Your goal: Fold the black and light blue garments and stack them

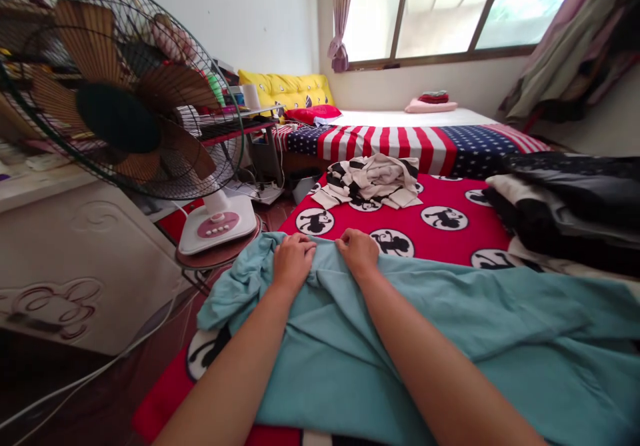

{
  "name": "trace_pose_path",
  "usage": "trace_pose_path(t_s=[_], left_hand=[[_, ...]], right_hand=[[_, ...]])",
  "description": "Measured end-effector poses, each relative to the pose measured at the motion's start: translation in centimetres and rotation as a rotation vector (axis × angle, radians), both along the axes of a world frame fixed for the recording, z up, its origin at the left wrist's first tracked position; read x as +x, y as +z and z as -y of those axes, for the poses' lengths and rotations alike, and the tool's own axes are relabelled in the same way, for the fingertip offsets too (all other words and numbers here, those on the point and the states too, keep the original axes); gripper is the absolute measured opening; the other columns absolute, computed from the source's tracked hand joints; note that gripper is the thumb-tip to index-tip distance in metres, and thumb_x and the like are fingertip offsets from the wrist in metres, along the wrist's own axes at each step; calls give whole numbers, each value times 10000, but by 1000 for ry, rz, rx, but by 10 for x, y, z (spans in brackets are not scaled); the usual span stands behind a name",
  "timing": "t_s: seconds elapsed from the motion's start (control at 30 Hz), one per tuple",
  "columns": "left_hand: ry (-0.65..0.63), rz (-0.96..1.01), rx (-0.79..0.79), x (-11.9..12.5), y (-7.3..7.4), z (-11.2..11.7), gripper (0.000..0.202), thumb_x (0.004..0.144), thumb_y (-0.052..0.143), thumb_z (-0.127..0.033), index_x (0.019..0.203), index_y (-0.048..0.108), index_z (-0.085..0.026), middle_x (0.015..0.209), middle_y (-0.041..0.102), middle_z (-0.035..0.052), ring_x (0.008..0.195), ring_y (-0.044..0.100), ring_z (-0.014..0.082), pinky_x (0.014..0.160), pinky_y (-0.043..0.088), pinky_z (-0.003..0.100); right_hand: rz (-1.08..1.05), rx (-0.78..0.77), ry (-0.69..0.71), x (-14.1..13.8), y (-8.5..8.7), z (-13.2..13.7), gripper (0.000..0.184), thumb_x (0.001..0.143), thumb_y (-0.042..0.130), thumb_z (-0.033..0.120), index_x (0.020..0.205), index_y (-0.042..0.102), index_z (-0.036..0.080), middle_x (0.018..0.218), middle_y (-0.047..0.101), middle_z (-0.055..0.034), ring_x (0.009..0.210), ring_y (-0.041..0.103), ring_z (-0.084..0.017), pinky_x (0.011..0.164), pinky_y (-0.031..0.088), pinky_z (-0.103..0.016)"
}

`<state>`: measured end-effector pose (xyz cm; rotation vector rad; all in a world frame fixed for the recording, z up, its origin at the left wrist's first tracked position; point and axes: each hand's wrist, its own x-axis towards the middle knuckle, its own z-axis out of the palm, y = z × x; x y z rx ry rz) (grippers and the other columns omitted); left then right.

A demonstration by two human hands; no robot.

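A teal garment point(460, 319) lies spread across the red patterned blanket point(345, 221), running off to the right, with its left end bunched up. Both of my hands are on its far edge. My left hand point(294, 259) has its fingers curled over the cloth near the bunched part. A short way to the right, my right hand point(359, 251) also grips that edge, its fingertips hidden in the fabric. Folds run between the two hands and toward me. Just beyond them sits a crumpled black and white garment point(377, 178).
At left a large fan point(120, 116) stands on a round stool point(220, 253), beside a white cabinet point(85, 266). Folded dark clothes point(580, 199) are piled at right. Farther back, a bed with a flag-patterned cover point(390, 145) stands under the window.
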<state>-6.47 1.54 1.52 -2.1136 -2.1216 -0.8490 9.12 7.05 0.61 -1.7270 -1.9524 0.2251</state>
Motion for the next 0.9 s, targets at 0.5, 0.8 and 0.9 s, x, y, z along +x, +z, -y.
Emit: trace_pose_path(t_s=[0.5, 0.8, 0.9], left_hand=[[-509, 365, -325, -52, 22, 14, 414, 676, 554, -151, 1055, 709, -212, 1374, 544, 58, 1270, 488, 248, 1085, 347, 366], [-453, 212, -27, -28, -9, 40, 364, 603, 773, -192, 958, 707, -230, 1344, 538, 85, 1279, 456, 306, 1092, 343, 470], [-513, 174, 143, -20, -11, 44, 288, 640, 726, -148, 914, 695, -232, 1285, 581, 62, 1259, 471, 279, 1083, 363, 453]], right_hand=[[-282, 169, 392, 38, 29, 83, 193, 788, 625, 198, 978, 655, 211, 1018, 691, -45, 1010, 595, -197, 922, 432, -343], [-174, 158, 390, 2, 6, 100, 499, 668, 560, 94, 1157, 588, 187, 1096, 671, -94, 1041, 582, -253, 918, 411, -389], [-348, 138, 359, 2, 5, 98, 418, 644, 505, 85, 1023, 632, 207, 964, 697, -47, 917, 620, -210, 848, 441, -328]])
